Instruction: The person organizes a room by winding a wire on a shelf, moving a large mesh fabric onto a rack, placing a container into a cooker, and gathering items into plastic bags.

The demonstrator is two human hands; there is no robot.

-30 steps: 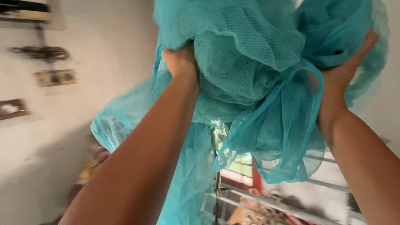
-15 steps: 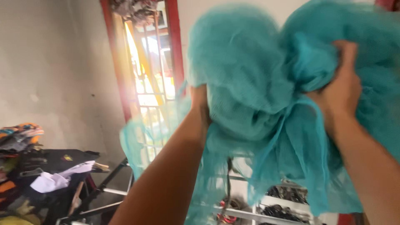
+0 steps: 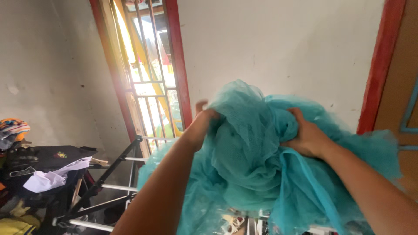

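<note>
Lower than it was a moment ago, the bundle now sits at chest height in front of you instead of up near the top of the view, and the blur has cleared. Your left hand (image 3: 203,123) is pushed into the near left side of the crumpled teal mesh netting (image 3: 252,161), fingers curled into the fabric and gripping a fold, thumb poking up above it. Your right hand (image 3: 307,137) is clenched on a bunched ridge of the same netting on the right, knuckles up. The netting is heaped between both hands, its peak rising above them, and its loose lower folds spill down over your forearms and onto the white metal drying rack (image 3: 117,187) beneath, whose black legs and pale bars show at lower left.

Beyond the rack on the left, a dark table (image 3: 52,157) carries a white crumpled cloth (image 3: 52,178) near its front edge, with a multicoloured pile of clothing (image 3: 13,128) at the far left edge of the view. Further back stands a red-framed window with metal bars (image 3: 148,74), bright daylight coming through it. A plain whitish plaster wall (image 3: 278,48) fills the background, and a red-edged brown door (image 3: 402,87) stands at the far right.
</note>
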